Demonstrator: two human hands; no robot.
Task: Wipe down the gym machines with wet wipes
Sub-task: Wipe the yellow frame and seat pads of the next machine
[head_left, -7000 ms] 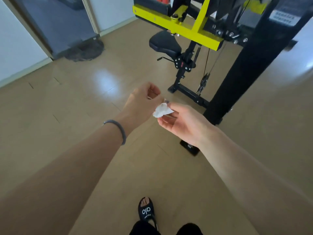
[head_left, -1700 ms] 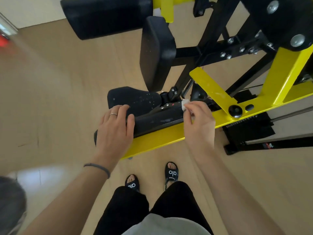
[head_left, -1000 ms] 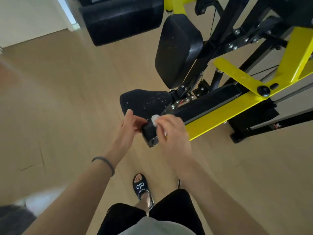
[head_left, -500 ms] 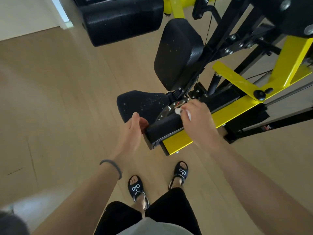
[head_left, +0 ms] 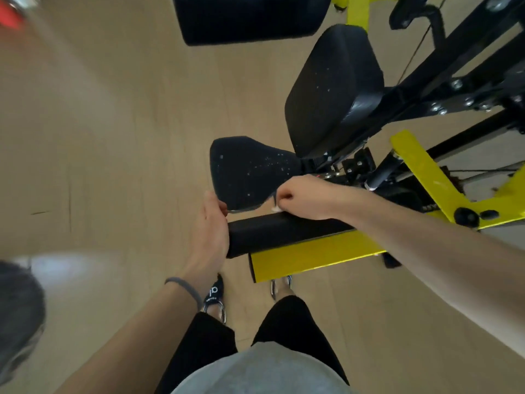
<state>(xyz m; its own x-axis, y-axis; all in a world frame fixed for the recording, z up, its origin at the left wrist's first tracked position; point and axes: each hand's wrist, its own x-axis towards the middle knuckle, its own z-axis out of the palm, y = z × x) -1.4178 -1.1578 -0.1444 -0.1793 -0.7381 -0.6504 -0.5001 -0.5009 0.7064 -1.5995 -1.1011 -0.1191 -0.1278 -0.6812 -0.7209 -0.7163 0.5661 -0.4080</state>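
A gym machine's black pad is being wiped with a wet wipe held in a closed fist.

The right hand point(head_left: 301, 197) is curled tight around a small white wet wipe point(head_left: 275, 209), of which only a scrap is seen under the knuckles, pressed to the top of the black roller pad point(head_left: 284, 233) just below the seat point(head_left: 250, 172). The left hand point(head_left: 211, 233) is laid against the pad's near end, fingers nearly straight, thumb tip at the seat's front edge. The yellow beam point(head_left: 309, 258) is seen under the pad, the backrest point(head_left: 332, 89) beyond, all standing on the wooden floor point(head_left: 113, 137).
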